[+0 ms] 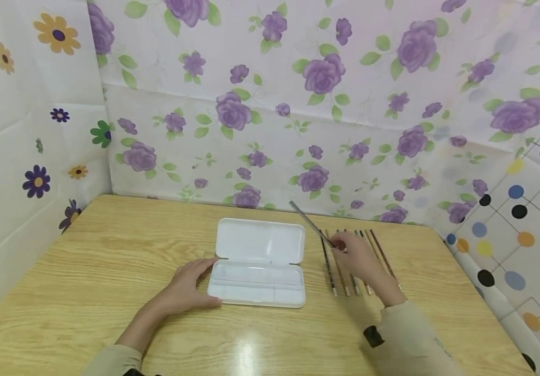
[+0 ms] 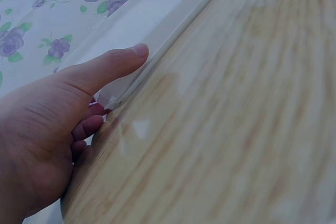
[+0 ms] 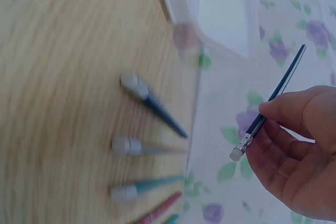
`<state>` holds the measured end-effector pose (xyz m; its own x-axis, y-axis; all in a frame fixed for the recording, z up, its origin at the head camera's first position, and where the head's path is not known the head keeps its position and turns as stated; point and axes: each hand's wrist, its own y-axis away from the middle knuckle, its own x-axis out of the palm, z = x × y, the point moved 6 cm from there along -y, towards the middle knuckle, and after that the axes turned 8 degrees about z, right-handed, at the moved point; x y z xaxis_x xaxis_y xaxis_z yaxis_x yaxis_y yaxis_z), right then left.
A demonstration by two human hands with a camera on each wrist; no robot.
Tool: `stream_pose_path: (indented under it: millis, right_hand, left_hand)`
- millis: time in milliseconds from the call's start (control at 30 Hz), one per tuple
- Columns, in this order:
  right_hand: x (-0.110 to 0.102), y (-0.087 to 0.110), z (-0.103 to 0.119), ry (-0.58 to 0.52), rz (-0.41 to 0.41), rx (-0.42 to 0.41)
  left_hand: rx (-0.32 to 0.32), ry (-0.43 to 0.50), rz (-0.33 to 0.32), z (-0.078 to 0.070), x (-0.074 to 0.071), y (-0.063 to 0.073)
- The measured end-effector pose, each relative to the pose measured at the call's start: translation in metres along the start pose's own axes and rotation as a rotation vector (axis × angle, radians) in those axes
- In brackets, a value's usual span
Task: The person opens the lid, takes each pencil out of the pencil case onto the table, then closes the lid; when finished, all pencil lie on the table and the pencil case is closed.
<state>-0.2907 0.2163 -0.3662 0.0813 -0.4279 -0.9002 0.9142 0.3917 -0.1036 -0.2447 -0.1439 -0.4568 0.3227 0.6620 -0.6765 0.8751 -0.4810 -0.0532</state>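
A white pencil case (image 1: pixel 257 295) lies with its lid (image 1: pixel 259 241) folded back, and no pencils show inside. My left hand (image 1: pixel 186 288) holds the case's left end, thumb at the front corner and fingers toward the hinge. In the left wrist view the thumb (image 2: pixel 123 62) lies along the case wall (image 2: pixel 163 38). Between thumb and fingertips, my right hand (image 1: pixel 355 257) pinches a dark pencil (image 1: pixel 308 221), raised and slanting up to the left. The right wrist view shows its white eraser (image 3: pixel 237 154) and metal ferrule near the fingers.
Several pencils (image 1: pixel 329 266) lie in a row right of the case, eraser ends toward me, partly hidden under my right hand. All sit on a wood-grain table (image 1: pixel 148 240). Flowered sheets (image 1: pixel 270 130) hang behind and at the left, a dotted one (image 1: pixel 514 250) at the right.
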Motion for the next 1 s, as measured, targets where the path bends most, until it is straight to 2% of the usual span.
stream_pose_path:
  millis: [200,333,600,867,1000]
  right_hand:
    - [-0.026,0.016,-0.037,-0.012,-0.051,0.083]
    - [-0.035,0.027,-0.065,-0.026,-0.067,0.164]
    - [-0.040,0.054,-0.124,-0.034,-0.069,0.320]
    - [-0.040,0.073,-0.159,-0.063,-0.034,0.417]
    - [-0.036,0.080,-0.169,-0.102,0.002,0.469]
  left_hand:
    - [0.004,-0.009,-0.005,-0.002,-0.002,0.000]
    - [-0.002,0.004,-0.004,-0.002,-0.002,0.000]
    - [0.007,0.000,-0.007,-0.001,0.000,0.000]
    - [-0.007,0.009,0.001,-0.001,0.000,0.000]
    - [-0.006,0.002,0.002,-0.001,0.001,0.000]
